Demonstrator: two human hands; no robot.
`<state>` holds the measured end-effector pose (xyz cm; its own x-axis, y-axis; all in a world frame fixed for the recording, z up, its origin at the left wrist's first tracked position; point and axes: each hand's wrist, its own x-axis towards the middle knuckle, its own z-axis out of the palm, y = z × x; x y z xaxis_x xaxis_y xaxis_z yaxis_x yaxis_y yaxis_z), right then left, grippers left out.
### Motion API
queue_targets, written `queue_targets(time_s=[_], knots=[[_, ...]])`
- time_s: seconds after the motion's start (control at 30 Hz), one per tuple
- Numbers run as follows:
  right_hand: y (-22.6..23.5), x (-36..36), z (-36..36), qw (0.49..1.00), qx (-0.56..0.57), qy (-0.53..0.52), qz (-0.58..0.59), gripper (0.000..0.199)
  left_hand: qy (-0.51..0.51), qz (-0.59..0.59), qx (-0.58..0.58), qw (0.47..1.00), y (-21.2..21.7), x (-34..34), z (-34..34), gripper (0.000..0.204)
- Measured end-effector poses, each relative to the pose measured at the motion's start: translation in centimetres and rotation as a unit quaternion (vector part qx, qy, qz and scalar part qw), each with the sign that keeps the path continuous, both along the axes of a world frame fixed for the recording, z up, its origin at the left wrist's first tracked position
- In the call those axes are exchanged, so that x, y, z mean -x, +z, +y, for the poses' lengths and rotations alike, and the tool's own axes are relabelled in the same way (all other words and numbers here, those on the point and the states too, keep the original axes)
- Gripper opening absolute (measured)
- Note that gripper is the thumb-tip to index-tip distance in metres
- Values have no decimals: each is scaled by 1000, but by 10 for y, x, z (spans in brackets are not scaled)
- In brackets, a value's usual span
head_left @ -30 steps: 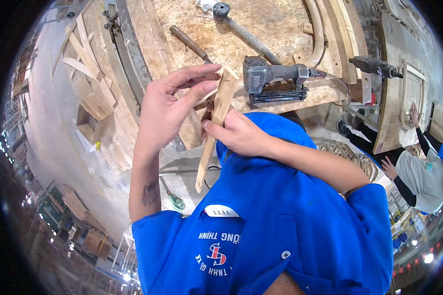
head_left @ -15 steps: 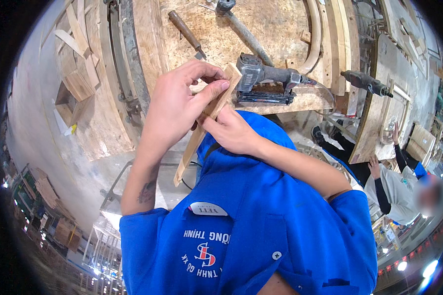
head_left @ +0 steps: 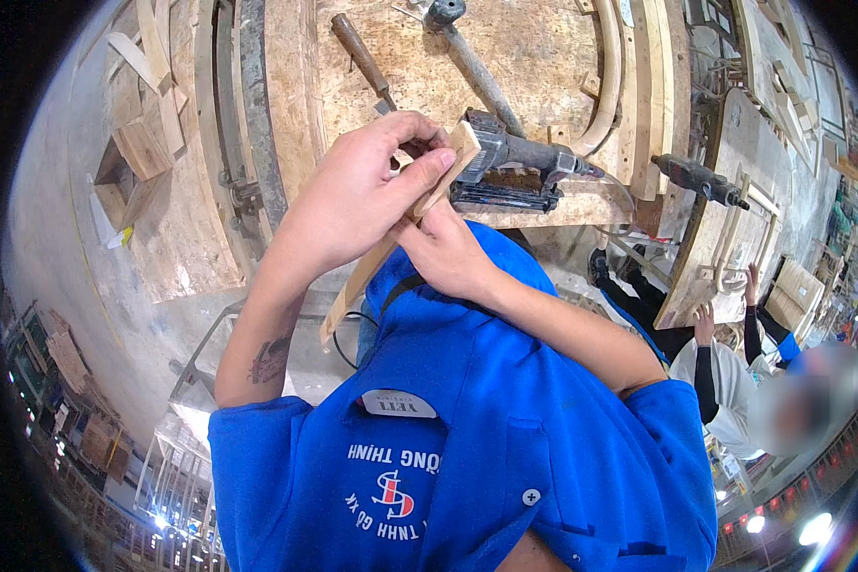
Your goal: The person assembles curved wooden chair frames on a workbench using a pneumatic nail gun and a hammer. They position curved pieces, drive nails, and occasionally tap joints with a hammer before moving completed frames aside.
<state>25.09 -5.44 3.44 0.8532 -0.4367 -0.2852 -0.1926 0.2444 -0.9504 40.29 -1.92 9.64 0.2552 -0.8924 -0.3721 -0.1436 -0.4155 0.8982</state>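
A narrow, pale wooden strip [head_left: 355,288] is held at a slant in front of my body, its far end by the bench edge. My left hand [head_left: 357,195] is closed near that far end, thumb on the wood and fingers curled; whether a small thing sits in the fingertips is hidden. Lower down the strip, my right hand [head_left: 448,255] is closed round it, fingers partly hidden behind my left hand. Just right of the strip's far end, a dark nail gun [head_left: 510,157] lies on the workbench [head_left: 534,57].
Farther back on the bench lie a wooden-handled chisel [head_left: 360,57] and a hammer [head_left: 477,71]. Curved wooden parts [head_left: 605,86] line its right side. A dark power tool [head_left: 701,181] is farther right, near a co-worker's hands [head_left: 704,324]. Wood offcuts [head_left: 143,148] lie at left.
Both hands stay on the strip, which has tilted slightly. My left thumb has shifted a little along its far end. The whole view has moved slightly.
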Motion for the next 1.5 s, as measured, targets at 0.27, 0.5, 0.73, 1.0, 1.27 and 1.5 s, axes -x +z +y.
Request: queue_targets(time_s=[0.27,0.5,0.73,1.0,1.27,1.5], knots=[[-9,2,2,1000,-1,-11,15,41,101,-60,108,987,2,24,6,21],[-11,1,4,999,29,-12,20,32,93,0,80,992,8,20,10,19],[-20,-2,2,997,-6,-76,-20,20,75,-49,80,993,-5,21,18,53],[15,-20,-54,932,-313,-171,70,64,39,-188,-29,981,-44,32,77,48],[3,7,-105,969,176,-134,108,59,314,-42,31,948,-82,-37,-17,43],[-43,82,-105,847,467,16,253,64,405,-226,-47,885,-197,-135,-128,41]])
